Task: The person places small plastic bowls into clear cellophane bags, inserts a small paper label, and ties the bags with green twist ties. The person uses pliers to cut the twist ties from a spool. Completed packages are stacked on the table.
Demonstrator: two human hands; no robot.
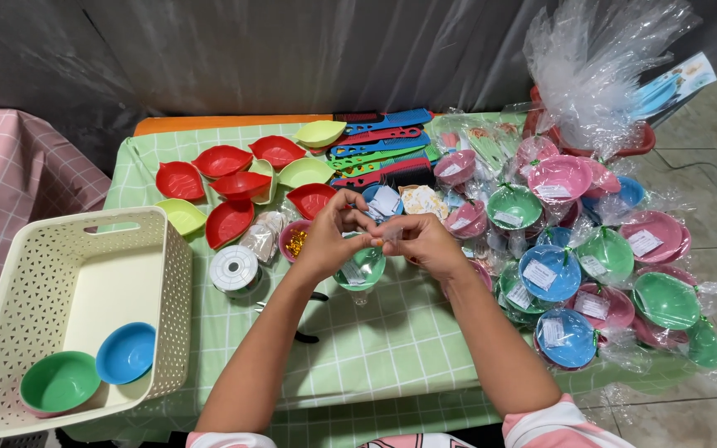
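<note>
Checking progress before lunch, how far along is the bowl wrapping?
Done: a big pile of wrapped bowls sits at the right. In hand: the left hand and right hand pinch film above a green bowl. Left: two bare bowls in the basket, plus loose leaf dishes and combs.

Glossy plastic bowls [548, 273] sit in crinkled clear film; the cream basket [172, 274] is matt perforated plastic; checked cloth covers the surface [392, 340].

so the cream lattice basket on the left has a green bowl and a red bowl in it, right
Not quite. In the head view the cream plastic lattice basket holds a round green plastic bowl and a round blue plastic bowl, not a red one.
</note>
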